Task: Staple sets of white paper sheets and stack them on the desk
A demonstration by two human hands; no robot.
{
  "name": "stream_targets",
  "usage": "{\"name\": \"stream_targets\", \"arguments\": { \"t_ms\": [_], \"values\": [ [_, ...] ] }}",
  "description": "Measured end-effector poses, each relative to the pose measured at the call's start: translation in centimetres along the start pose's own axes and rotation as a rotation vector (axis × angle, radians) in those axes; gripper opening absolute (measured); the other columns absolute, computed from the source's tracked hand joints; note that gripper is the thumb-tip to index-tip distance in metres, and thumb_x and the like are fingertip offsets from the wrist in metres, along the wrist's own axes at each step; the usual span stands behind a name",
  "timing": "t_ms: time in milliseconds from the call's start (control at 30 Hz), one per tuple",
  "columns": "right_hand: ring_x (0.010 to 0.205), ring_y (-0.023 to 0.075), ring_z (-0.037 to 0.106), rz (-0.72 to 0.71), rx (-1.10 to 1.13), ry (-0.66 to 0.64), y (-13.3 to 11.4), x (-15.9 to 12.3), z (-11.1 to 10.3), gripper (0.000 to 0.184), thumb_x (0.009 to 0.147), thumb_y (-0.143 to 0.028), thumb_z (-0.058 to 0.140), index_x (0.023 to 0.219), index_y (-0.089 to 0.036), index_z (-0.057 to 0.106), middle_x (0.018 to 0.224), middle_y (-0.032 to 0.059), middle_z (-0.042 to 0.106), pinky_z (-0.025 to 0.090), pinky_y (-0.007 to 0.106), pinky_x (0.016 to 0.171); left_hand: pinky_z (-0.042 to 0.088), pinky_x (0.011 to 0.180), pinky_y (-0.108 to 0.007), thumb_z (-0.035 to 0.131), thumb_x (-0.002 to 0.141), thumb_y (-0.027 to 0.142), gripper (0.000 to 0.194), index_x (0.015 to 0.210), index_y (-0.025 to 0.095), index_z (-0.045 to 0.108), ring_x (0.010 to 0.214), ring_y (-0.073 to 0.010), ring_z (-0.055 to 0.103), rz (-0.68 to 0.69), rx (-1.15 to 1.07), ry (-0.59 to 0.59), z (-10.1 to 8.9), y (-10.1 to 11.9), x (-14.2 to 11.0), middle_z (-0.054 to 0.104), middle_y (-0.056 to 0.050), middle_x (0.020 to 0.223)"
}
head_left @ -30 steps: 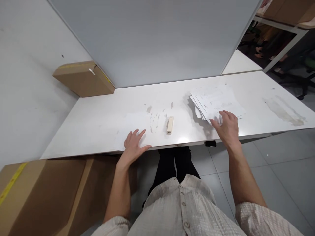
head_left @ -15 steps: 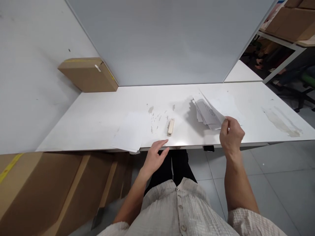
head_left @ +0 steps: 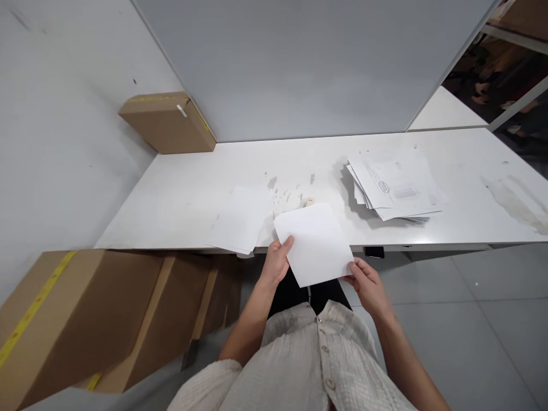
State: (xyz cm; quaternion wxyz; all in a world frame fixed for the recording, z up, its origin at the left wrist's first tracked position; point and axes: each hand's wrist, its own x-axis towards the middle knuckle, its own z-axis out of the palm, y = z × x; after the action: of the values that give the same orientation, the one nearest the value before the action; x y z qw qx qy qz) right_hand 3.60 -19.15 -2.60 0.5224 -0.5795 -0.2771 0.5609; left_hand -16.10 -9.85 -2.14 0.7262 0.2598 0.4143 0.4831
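A blank white sheet of paper [head_left: 317, 245] is held in front of my body, over the desk's front edge. My left hand [head_left: 276, 260] pinches its left side, thumb on top. At its lower right corner, my right hand [head_left: 366, 282] grips it between thumb and fingers. Behind the sheet, the end of a small cream stapler [head_left: 309, 201] shows; the rest is hidden. To the right lies an uneven stack of printed papers [head_left: 396, 182] with an oval stamp on the top one. Some white sheets [head_left: 240, 220] lie to the left, slightly over the edge.
The white desk [head_left: 192, 188] backs onto a grey panel [head_left: 299, 68]. A flat cardboard box [head_left: 171, 125] leans in the left corner. Large cardboard boxes [head_left: 85, 308] stand on the floor at left. A dark object [head_left: 374, 252] sits under the desk's front edge.
My right hand has brought a sheet from the stack to the middle. My left hand, open before, now grips it too. The sheet covers most of the stapler, and the view has shifted slightly.
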Motion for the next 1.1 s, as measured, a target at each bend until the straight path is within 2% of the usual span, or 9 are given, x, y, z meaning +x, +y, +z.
{"name": "stream_targets", "arguments": {
  "t_ms": [100, 267, 467, 667, 800, 867, 933, 1033, 1100],
  "values": [
    [0.075, 0.0182, 0.06, 0.019, -0.08, -0.057, 0.4, 0.2, -0.5, 0.029, 0.076, -0.048, 0.063, 0.091, -0.023, 0.064, 0.085, 0.0027, 0.067, 0.05, 0.029, 0.066, 0.051, 0.082, -0.035, 0.077, 0.065, 0.037, 0.038, 0.093, 0.013, 0.069, 0.086, -0.0214, 0.066, 0.006, 0.056, -0.004, -0.3, -0.6, -0.1, 0.072, -0.008, 0.089],
    [0.067, 0.0166, 0.059, -0.09, -0.046, 0.092, 0.0, 1.6, 0.3, 0.028, 0.065, -0.041, 0.075, 0.079, -0.021, 0.061, 0.076, 0.0021, 0.067, 0.047, 0.028, 0.061, 0.05, 0.071, -0.03, 0.079, 0.06, 0.034, 0.033, 0.085, 0.014, 0.071, 0.071, -0.0163, 0.064, -0.021, 0.171, -0.004, -0.1, -1.5, -0.8, 0.072, -0.004, 0.08],
    [0.058, 0.0163, 0.055, -0.133, -0.158, 0.163, -0.4, 2.0, 1.3, 0.026, 0.065, -0.044, 0.073, 0.069, -0.019, 0.065, 0.065, 0.0012, 0.065, 0.043, 0.028, 0.054, 0.047, 0.062, -0.024, 0.077, 0.062, 0.037, 0.029, 0.076, 0.014, 0.067, 0.062, -0.0123, 0.06, 0.059, 0.295, 0.011, -0.1, -0.3, -1.4, 0.069, -0.001, 0.073],
    [0.053, 0.0109, 0.049, -0.183, -0.063, 0.219, -0.4, 2.2, 0.8, 0.025, 0.066, -0.04, 0.073, 0.066, -0.019, 0.058, 0.061, -0.0023, 0.06, 0.039, 0.024, 0.051, 0.048, 0.076, -0.027, 0.074, 0.067, 0.037, 0.042, 0.102, 0.017, 0.062, 0.083, -0.0163, 0.064, -0.011, 0.358, -0.211, -0.5, 0.6, -1.9, 0.07, -0.005, 0.093],
    [0.051, 0.0102, 0.047, -0.193, 0.078, 0.282, 0.0, 2.7, 0.3, 0.025, 0.068, -0.039, 0.072, 0.069, -0.021, 0.055, 0.059, -0.0039, 0.056, 0.04, 0.024, 0.049, 0.048, 0.064, -0.025, 0.071, 0.068, 0.039, 0.033, 0.089, 0.014, 0.065, 0.069, -0.0146, 0.063, -0.081, 0.542, -0.32, -1.5, 0.2, -1.8, 0.068, -0.004, 0.078],
    [0.053, 0.0109, 0.049, -0.143, 0.128, 0.306, 0.5, 2.9, 0.2, 0.026, 0.068, -0.04, 0.072, 0.071, -0.021, 0.055, 0.06, -0.0036, 0.056, 0.042, 0.024, 0.05, 0.044, 0.052, -0.022, 0.071, 0.068, 0.041, 0.031, 0.08, 0.013, 0.064, 0.056, -0.0127, 0.06, -0.135, 0.625, -0.265, -2.0, -0.3, -1.6, 0.065, -0.002, 0.064],
    [0.055, 0.0122, 0.052, -0.061, 0.164, 0.297, 1.3, 2.9, 0.1, 0.027, 0.067, -0.04, 0.073, 0.072, -0.021, 0.055, 0.064, -0.0019, 0.059, 0.045, 0.025, 0.05, 0.038, 0.044, -0.02, 0.072, 0.065, 0.042, 0.033, 0.077, 0.013, 0.062, 0.047, -0.011, 0.056, -0.15, 0.635, -0.141, -2.5, -0.7, -1.2, 0.06, 0.0, 0.055],
    [0.056, 0.0147, 0.056, 0.06, 0.18, 0.248, 2.6, 2.3, 0.1, 0.029, 0.065, -0.044, 0.073, 0.073, -0.021, 0.056, 0.066, 0.001, 0.063, 0.049, 0.029, 0.051, 0.034, 0.042, -0.019, 0.074, 0.062, 0.04, 0.035, 0.079, 0.013, 0.061, 0.043, -0.0076, 0.05, -0.06, 0.545, 0.04, -2.8, -1.2, -0.6, 0.058, 0.002, 0.054],
    [0.051, 0.0154, 0.056, 0.175, 0.061, 0.124, 3.2, 1.5, 0.0, 0.032, 0.067, -0.05, 0.069, 0.068, -0.02, 0.057, 0.061, 0.003, 0.063, 0.048, 0.029, 0.048, 0.036, 0.047, -0.019, 0.074, 0.062, 0.038, 0.033, 0.079, 0.013, 0.06, 0.048, -0.007, 0.05, 0.016, 0.477, 0.092, -2.9, -1.3, -0.4, 0.06, 0.001, 0.06]
  ]
}}
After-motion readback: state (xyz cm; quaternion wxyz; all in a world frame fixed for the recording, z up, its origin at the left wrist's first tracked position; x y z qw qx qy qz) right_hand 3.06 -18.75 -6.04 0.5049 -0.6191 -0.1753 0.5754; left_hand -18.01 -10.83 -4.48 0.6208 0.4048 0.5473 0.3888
